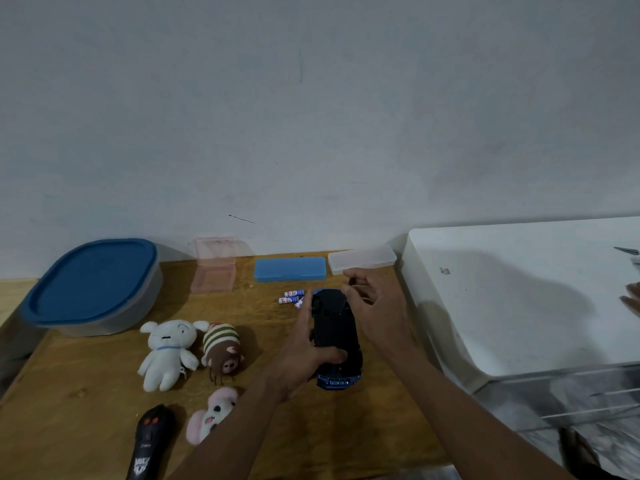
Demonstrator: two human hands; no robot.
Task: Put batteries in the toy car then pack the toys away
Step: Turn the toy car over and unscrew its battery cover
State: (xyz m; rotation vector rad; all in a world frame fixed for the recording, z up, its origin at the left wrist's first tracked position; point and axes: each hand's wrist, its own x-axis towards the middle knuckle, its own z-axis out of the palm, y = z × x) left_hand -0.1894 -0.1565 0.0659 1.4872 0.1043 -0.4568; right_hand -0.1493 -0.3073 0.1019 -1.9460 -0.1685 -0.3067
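Left hand (308,344) is gripping blue-and-black plastic toy car (334,337), underside up, over wooden table (86,427). Right hand (374,306) is curling at car's far end; can't tell if holding sth.

One camera only, worn on my head, looking forward and down across the desk (86,427) from its near side. It sits close. My forearms enter from the bottom of the frame, and my left hand (304,355) on the toy car (334,327) and my right hand (377,303) at its far end land low and a little right of centre. The wide lens is pitched high, so the wall (311,116) behind the desk's far edge fills the upper half. The desk's left edge slants in at lower left, and a white unit (519,289) stands along its right edge.
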